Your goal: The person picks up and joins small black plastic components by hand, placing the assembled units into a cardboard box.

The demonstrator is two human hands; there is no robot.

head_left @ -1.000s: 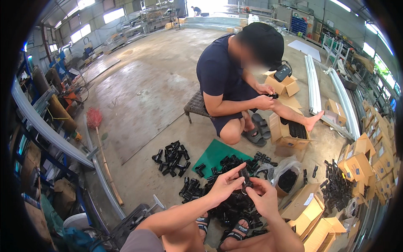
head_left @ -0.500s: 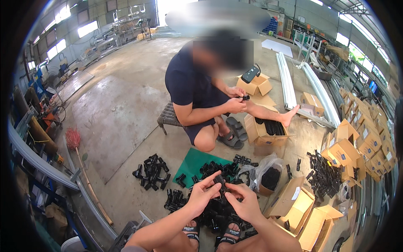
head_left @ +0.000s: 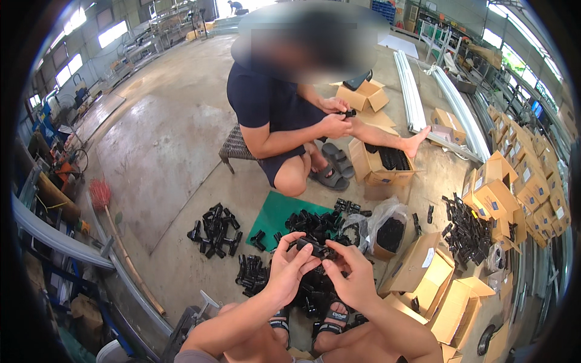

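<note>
Both my hands are closed on a black plastic pipe fitting (head_left: 313, 247), held above the floor in front of my knees. My left hand (head_left: 288, 266) has it between thumb and fingers at its left end. At the other end, the thumb and fingertips of my right hand (head_left: 347, 271) pinch the piece; fingers partly hide it there. Beneath my hands is a pile of similar black fittings (head_left: 311, 295), some T-shaped. More lie on a green sheet (head_left: 269, 213) just beyond, and another heap (head_left: 215, 230) rests to its left.
A co-worker (head_left: 260, 115) sits opposite on a woven stool (head_left: 237, 145), holding a small black part. Open cardboard boxes (head_left: 417, 272) stand at my right, near a heap of black parts (head_left: 466, 227) and stacked cartons (head_left: 532, 175). A red broom (head_left: 127, 260) lies left.
The fitting has turned from steeply tilted to lying nearly crosswise, with my left fingers wrapped further round it. The surroundings sit slightly higher and to the left in view.
</note>
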